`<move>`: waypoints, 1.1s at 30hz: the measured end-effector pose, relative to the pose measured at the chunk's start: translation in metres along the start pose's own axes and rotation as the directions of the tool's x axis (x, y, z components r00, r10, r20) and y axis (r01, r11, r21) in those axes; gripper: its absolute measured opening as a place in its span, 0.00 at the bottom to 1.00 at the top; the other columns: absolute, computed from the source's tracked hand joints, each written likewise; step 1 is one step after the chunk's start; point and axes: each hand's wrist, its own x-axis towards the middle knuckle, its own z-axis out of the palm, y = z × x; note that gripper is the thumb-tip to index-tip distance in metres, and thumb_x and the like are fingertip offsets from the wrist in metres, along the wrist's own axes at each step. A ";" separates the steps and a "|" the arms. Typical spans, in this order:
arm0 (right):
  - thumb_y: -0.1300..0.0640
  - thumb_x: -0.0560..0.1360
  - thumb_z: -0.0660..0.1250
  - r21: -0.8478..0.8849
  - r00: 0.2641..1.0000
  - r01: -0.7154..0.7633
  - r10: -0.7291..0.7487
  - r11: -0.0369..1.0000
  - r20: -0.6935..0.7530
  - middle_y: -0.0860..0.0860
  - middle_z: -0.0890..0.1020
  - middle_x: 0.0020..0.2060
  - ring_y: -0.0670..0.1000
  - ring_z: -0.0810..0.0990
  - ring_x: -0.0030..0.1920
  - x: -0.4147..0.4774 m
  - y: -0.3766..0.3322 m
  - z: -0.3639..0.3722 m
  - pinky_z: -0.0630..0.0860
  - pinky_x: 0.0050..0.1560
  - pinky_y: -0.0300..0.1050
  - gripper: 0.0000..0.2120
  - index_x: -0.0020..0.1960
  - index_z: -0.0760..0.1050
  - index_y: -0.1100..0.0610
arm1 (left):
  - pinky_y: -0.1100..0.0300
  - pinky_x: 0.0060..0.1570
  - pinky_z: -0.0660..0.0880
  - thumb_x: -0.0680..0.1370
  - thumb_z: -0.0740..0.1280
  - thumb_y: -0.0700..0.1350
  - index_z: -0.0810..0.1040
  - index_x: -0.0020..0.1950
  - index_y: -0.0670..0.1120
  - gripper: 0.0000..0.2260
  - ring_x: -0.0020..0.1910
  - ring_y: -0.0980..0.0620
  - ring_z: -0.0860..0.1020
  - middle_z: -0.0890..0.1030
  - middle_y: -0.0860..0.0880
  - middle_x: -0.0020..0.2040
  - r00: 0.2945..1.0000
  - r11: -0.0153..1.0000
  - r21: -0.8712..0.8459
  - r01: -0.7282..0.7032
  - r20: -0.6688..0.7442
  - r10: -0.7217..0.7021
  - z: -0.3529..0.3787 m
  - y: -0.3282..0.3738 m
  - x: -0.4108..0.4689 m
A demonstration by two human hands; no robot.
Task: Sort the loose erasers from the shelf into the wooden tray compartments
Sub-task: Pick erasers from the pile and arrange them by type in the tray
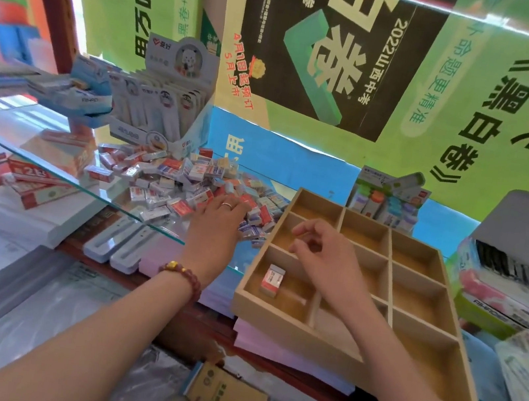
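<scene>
A pile of loose erasers (186, 181) in red, blue and white wrappers lies on the glass shelf (53, 167). My left hand (218, 220) rests on the right part of the pile, its fingers among the erasers; whether it holds one is hidden. The wooden tray (434, 345) with several compartments sits to the right. One red-and-white eraser (273, 279) lies in its near left compartment. My right hand (321, 247) hovers over the tray's left side, fingers loosely curled, holding nothing.
A display box of pens (164, 104) stands behind the pile. Stationery packs (391, 199) stand behind the tray, and boxed goods (513, 281) crowd the right. Pink paper stacks (284, 349) lie under the tray. Red boxes (38, 178) lie below the glass at the left.
</scene>
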 end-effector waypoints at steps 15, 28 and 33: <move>0.44 0.67 0.74 -0.193 0.963 0.265 -0.271 0.945 -0.005 0.36 0.69 0.54 0.40 0.72 0.45 -0.019 -0.007 -0.010 0.74 0.43 0.36 0.34 0.69 0.61 0.41 | 0.69 0.34 0.77 0.80 0.61 0.40 0.78 0.54 0.45 0.07 0.39 0.57 0.81 0.83 0.47 0.45 0.973 0.460 -0.857 0.230 0.209 -0.097 -0.058 0.034 -0.016; 0.38 0.72 0.67 -0.467 0.989 0.116 -0.056 0.877 0.140 0.43 0.79 0.42 0.45 0.78 0.43 -0.026 -0.012 -0.001 0.73 0.39 0.39 0.24 0.65 0.66 0.43 | 0.70 0.57 0.60 0.82 0.56 0.46 0.70 0.67 0.52 0.14 0.63 0.60 0.67 0.71 0.57 0.63 0.941 0.811 -0.585 0.007 0.279 0.193 -0.050 0.015 -0.034; 0.39 0.74 0.64 -0.574 0.985 0.152 -0.072 0.805 0.160 0.47 0.82 0.51 0.49 0.80 0.49 -0.026 -0.006 0.010 0.70 0.40 0.41 0.22 0.64 0.65 0.43 | 0.67 0.55 0.63 0.82 0.56 0.45 0.74 0.64 0.49 0.13 0.64 0.53 0.70 0.73 0.50 0.65 0.961 0.865 -0.491 0.097 0.272 0.046 -0.035 0.008 -0.035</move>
